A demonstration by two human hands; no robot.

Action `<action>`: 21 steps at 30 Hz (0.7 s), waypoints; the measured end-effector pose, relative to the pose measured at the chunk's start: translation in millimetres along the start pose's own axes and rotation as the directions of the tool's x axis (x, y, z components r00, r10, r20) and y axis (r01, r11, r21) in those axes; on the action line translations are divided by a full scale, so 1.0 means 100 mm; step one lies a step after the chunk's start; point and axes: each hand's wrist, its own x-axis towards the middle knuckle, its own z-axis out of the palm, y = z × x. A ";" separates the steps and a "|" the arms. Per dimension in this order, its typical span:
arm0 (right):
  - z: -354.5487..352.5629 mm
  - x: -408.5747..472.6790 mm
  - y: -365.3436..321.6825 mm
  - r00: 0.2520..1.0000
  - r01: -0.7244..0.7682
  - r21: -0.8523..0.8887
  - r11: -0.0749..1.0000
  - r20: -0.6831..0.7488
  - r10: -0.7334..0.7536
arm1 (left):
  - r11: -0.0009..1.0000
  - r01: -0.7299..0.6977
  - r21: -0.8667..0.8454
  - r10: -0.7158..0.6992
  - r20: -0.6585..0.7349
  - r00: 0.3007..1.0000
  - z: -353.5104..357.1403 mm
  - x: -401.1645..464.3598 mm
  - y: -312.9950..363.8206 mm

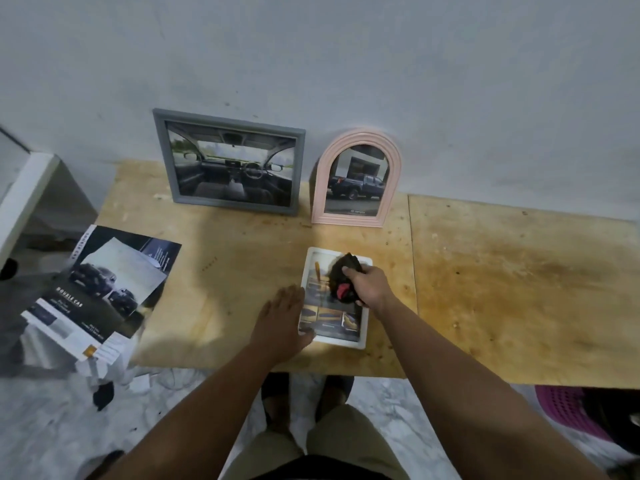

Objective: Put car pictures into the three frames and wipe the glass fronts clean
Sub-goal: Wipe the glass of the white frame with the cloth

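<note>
A small white frame lies flat near the table's front edge, holding a picture with yellow car shots. My right hand is closed around a bunched black cloth with a red patch and presses it on the frame's glass. My left hand lies flat on the table, its fingers resting on the frame's left edge. A grey frame with a car-interior picture leans upright against the wall. Beside it stands a pink arched frame showing a dark pickup truck.
A wooden table runs along a pale wall. A stack of car brochures and cut pages overhangs its left end. A white ledge is at the far left. A pink basket sits on the floor under the right side.
</note>
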 end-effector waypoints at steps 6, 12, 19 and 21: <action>0.28 0.32 -0.14 0.876 0.425 -0.661 0.618 0.128 -0.465 | 0.987 -0.098 0.131 0.092 0.052 0.994 0.17 0.00 -0.17; 0.56 0.38 -0.05 0.809 0.503 -0.840 0.206 0.373 -0.454 | 0.985 -0.114 0.129 0.113 0.014 0.993 0.22 0.01 -0.24; 0.54 0.17 0.17 0.780 0.533 -0.838 0.120 0.431 -0.454 | 0.989 -0.125 0.079 0.128 -0.028 0.991 0.26 0.01 -0.26; 0.52 0.10 0.25 0.765 0.558 -0.823 0.108 0.460 -0.450 | 0.988 -0.129 0.084 0.132 -0.042 0.990 0.28 0.01 -0.27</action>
